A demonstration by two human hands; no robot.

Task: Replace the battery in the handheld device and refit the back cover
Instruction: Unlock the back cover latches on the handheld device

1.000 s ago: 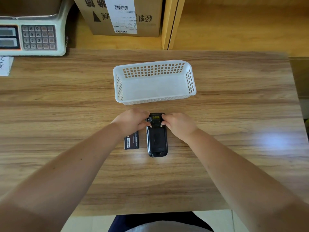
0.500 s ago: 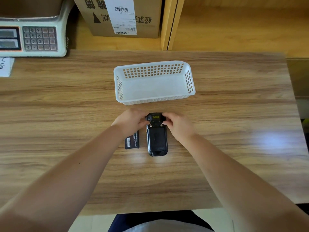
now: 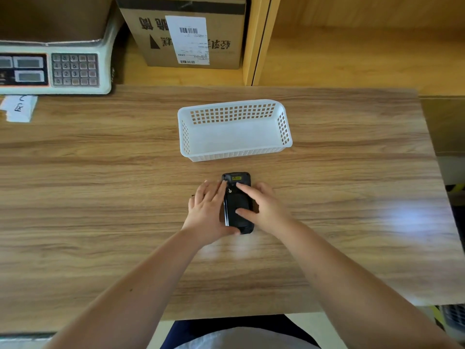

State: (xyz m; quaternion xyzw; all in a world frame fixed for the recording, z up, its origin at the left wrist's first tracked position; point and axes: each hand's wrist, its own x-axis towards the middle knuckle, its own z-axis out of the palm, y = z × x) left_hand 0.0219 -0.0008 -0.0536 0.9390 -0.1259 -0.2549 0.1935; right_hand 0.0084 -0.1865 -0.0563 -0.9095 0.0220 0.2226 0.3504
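Observation:
The black handheld device [image 3: 237, 201] lies back-up on the wooden table [image 3: 100, 197], just in front of the white basket [image 3: 235, 154]. Its back cover is on, and a yellow label shows at its far end. My left hand [image 3: 208, 212] grips the device's left edge, fingers stretched toward its top and thumb by its near end. My right hand [image 3: 264, 210] holds the right side, with the thumb pressed on the cover and the index finger near the top screws. The loose battery seen earlier is hidden under my left hand.
A weighing scale with a keypad [image 3: 55, 69] stands at the back left, with paper slips [image 3: 18, 108] in front of it. A cardboard box [image 3: 186, 34] sits behind the table on a shelf. The table's right edge [image 3: 437, 197] is near.
Both hands slid from the device's top end toward me along its sides. My left hand now covers the loose battery, and my right thumb rests on the cover.

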